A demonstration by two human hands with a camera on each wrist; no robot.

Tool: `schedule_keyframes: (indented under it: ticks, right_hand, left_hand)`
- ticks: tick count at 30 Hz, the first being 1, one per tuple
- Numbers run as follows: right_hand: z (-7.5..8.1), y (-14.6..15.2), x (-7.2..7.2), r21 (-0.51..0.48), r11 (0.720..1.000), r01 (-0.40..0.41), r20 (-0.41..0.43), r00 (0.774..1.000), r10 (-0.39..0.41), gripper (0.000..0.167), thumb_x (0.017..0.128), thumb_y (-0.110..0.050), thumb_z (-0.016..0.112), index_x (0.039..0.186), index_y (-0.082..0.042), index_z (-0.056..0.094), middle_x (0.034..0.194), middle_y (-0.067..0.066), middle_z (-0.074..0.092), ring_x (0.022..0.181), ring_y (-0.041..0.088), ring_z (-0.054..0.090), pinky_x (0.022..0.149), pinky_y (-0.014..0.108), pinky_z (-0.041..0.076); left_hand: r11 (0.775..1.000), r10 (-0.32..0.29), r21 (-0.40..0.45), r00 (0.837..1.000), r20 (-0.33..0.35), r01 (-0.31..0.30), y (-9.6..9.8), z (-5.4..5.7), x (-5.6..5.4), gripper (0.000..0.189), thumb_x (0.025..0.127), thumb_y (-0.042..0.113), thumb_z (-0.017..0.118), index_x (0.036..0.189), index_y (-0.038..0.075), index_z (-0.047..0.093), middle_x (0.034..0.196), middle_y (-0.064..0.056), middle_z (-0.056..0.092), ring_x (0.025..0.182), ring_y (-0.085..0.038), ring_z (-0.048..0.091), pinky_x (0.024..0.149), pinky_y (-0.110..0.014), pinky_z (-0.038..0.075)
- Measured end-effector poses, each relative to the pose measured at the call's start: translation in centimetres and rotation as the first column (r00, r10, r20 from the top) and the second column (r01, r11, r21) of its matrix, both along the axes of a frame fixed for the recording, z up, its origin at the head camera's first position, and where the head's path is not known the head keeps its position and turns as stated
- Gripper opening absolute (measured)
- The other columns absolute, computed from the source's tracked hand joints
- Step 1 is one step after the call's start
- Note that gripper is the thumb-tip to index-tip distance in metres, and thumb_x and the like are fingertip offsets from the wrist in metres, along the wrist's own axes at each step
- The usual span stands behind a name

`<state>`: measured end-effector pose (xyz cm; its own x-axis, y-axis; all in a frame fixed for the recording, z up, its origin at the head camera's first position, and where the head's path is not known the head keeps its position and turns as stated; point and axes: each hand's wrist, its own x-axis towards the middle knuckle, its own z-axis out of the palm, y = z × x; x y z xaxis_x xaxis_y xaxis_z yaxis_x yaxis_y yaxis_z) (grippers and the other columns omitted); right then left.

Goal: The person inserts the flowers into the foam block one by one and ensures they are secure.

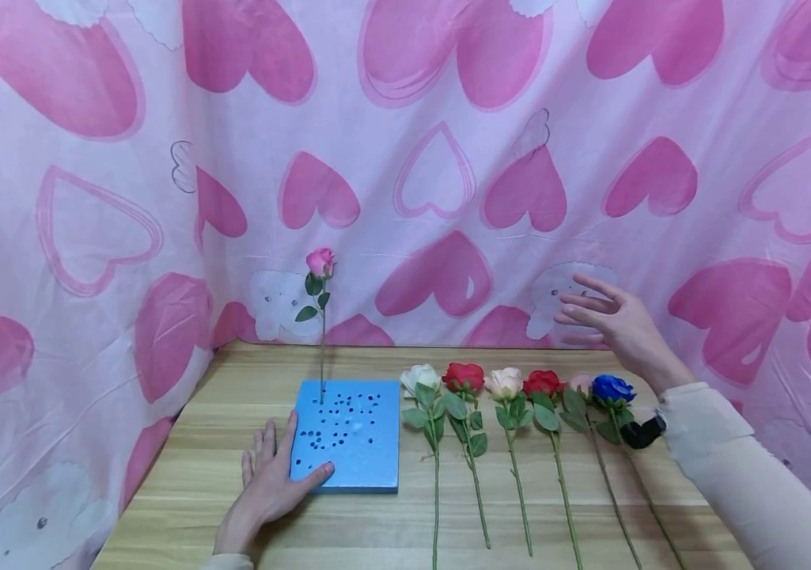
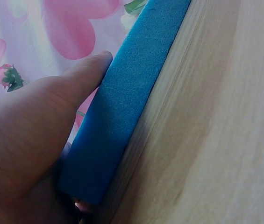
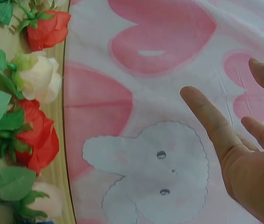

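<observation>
A blue foam block (image 1: 358, 471) dotted with small holes lies on the table, and one pink rose (image 1: 320, 262) stands upright in it near its back left corner. My left hand (image 1: 270, 479) rests at the block's front left corner, thumb on the top near the front edge, index finger along the left side. In the left wrist view the thumb (image 2: 82, 77) lies at the upper edge of the block (image 2: 122, 102). Raised above the flowers on the right, my right hand (image 1: 608, 317) has its fingers spread and nothing in them.
Right of the block, several roses lie in a row, stems toward me: a white rose (image 1: 421, 380), red rose (image 1: 464, 377), cream rose (image 1: 504, 383), another red rose (image 1: 543, 383), a pale pink rose (image 1: 580, 383) and a blue rose (image 1: 613, 388). A heart-patterned curtain (image 1: 441, 103) hangs behind.
</observation>
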<state>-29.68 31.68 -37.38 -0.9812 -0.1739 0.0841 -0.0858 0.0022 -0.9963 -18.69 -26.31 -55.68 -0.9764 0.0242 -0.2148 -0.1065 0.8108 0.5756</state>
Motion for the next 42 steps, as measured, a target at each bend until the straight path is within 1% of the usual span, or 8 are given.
schedule_keyframes:
  ticks: [4,9,15,21,25,32,35,42]
  right_hand:
    - [-0.2,0.9,0.5,0.045,0.999,0.02,-0.012,1.0,-0.02,0.079,0.109,-0.009,0.073,0.176,-0.017,0.033,0.135,-0.006,0.078,0.115,0.025,0.082,0.089,0.05,0.068]
    - [-0.3,1.5,1.3,0.115,0.991,0.062,-0.014,0.998,-0.06,0.078,0.108,-0.011,0.075,0.176,-0.02,0.036,0.133,-0.01,0.079,0.112,0.023,0.082,0.084,0.047,0.07]
    - [-0.2,2.2,2.3,0.091,0.994,0.059,-0.003,0.998,-0.059,0.076,0.109,-0.007,0.072,0.175,-0.019,0.037,0.135,-0.008,0.078,0.111,0.022,0.083,0.083,0.049,0.07]
    - [-0.6,3.5,3.3,0.085,0.995,0.041,-0.003,0.999,-0.041,0.075,0.111,-0.006,0.069,0.176,-0.019,0.035,0.136,-0.009,0.078,0.11,0.023,0.083,0.086,0.046,0.07]
    - [-1.5,4.6,4.0,0.019,1.0,-0.011,0.0,1.0,0.011,0.075,0.112,0.0,0.064,0.177,-0.015,0.031,0.137,-0.002,0.079,0.113,0.027,0.082,0.089,0.049,0.068]
    - [-3.3,6.4,5.7,0.07,0.997,0.035,0.031,0.999,-0.037,0.074,0.111,-0.006,0.068,0.176,-0.019,0.034,0.136,-0.008,0.079,0.114,0.024,0.082,0.089,0.043,0.068]
    - [-4.2,7.3,6.4,0.042,0.999,0.013,0.036,0.999,-0.014,0.075,0.112,-0.002,0.065,0.177,-0.016,0.031,0.136,-0.006,0.079,0.113,0.023,0.082,0.089,0.046,0.068]
    - [-5.8,9.0,8.1,0.091,0.994,0.066,0.072,0.995,-0.073,0.072,0.112,-0.006,0.067,0.175,-0.017,0.035,0.134,-0.009,0.08,0.113,0.02,0.082,0.085,0.05,0.069]
  left_hand:
    - [1.0,0.0,0.004,1.0,0.003,0.0,0.0,0.0,0.1,0.129,0.094,0.08,0.07,0.18,0.016,0.0,0.179,-0.037,-0.018,0.163,-0.063,-0.021,0.125,-0.077,-0.023]
    - [1.0,-0.001,0.0,1.0,0.004,0.001,0.0,0.0,0.2,0.129,0.094,0.08,0.07,0.18,0.016,-0.001,0.179,-0.037,-0.018,0.163,-0.063,-0.021,0.125,-0.077,-0.023]
    - [1.0,-0.004,0.003,1.0,0.006,0.004,0.0,0.1,0.4,0.128,0.094,0.079,0.07,0.18,0.015,-0.001,0.179,-0.037,-0.018,0.163,-0.063,-0.022,0.125,-0.077,-0.023]
    - [1.0,-0.004,0.008,1.0,0.008,0.004,0.0,0.0,0.5,0.128,0.095,0.079,0.069,0.18,0.016,-0.002,0.179,-0.036,-0.02,0.163,-0.062,-0.023,0.125,-0.076,-0.024]
    - [1.0,-0.008,0.005,1.0,0.004,0.008,-0.2,0.1,0.6,0.127,0.096,0.079,0.069,0.18,0.017,-0.003,0.179,-0.035,-0.02,0.163,-0.061,-0.023,0.125,-0.076,-0.024]
    - [1.0,-0.009,0.009,1.0,0.0,0.009,-0.3,0.4,0.4,0.128,0.095,0.08,0.069,0.18,0.017,-0.003,0.179,-0.035,-0.02,0.163,-0.061,-0.022,0.125,-0.076,-0.024]
    - [1.0,-0.008,0.012,1.0,0.001,0.008,-0.2,0.5,0.3,0.128,0.095,0.08,0.069,0.18,0.016,-0.003,0.179,-0.035,-0.02,0.163,-0.061,-0.023,0.125,-0.075,-0.024]
    - [1.0,-0.015,0.012,1.0,0.0,0.015,0.0,0.5,0.2,0.127,0.096,0.079,0.069,0.18,0.016,-0.003,0.18,-0.034,-0.02,0.164,-0.06,-0.023,0.125,-0.074,-0.025]
